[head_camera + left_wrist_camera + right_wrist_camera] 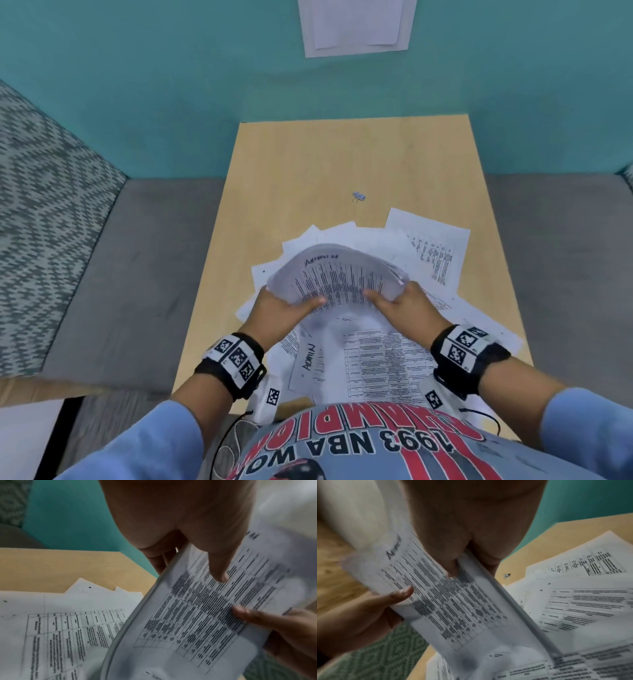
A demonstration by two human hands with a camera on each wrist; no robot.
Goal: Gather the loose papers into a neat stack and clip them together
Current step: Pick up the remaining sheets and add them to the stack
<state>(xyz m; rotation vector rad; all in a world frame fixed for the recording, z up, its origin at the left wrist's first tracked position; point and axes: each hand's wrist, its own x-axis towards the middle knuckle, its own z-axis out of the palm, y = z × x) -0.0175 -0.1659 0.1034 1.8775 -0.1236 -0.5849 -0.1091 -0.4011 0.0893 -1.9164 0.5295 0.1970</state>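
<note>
Both hands hold a partial stack over the desk; sheets and clip not yet gathered.

Left hand (281, 310) and right hand (407, 301) each pinch a side edge of the bowed stack (337, 274), thumbs on top, fingers beneath. Loose papers (370, 356) lie fanned on the desk (308, 164) directly below and toward the right. Binder clip (358, 196) sits beyond the stack, well apart, nearer the right hand.

The papers (337, 274) are showing as thin, matt printed sheets. The table (308, 164) is looking like smooth, pale wood-grain laminate.
</note>
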